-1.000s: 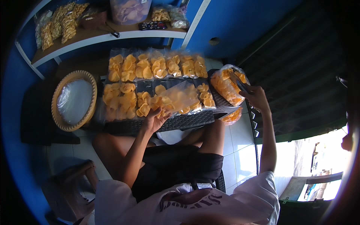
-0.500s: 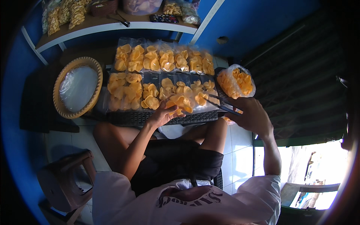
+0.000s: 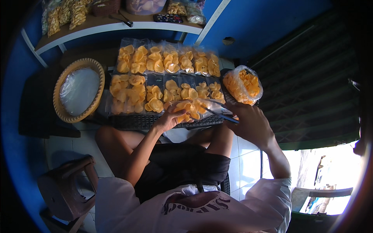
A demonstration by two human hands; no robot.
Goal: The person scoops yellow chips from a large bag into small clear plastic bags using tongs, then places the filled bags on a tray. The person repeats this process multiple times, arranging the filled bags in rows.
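Note:
My left hand (image 3: pixel 168 119) is closed around a clear plastic bag (image 3: pixel 191 108) with orange crackers in it, tilted above the table's near edge. In my right hand (image 3: pixel 252 126) is a pair of dark tongs (image 3: pixel 223 115). Their tips reach into the right end of the held bag, close to the crackers. Just beyond lie two rows of clear bags filled with crackers; one of the far-row bags (image 3: pixel 155 60) stands in line with my left hand. Past my right hand sits a large open plastic bag of crackers (image 3: pixel 244 85).
A woven basket (image 3: pixel 101 83) on the left holds flat clear plastic bags (image 3: pixel 79 93). The black woven table (image 3: pixel 136 122) is in front of my crossed legs. A shelf (image 3: pixel 143 25) runs along the blue wall. A brown stool (image 3: pixel 64 190) stands at lower left, a dark shutter (image 3: pixel 311 89) at right.
My right hand has moved the tongs left and slightly down, bringing a cracker into the held bag. The tongs' arms are closer together. My left hand has hardly moved.

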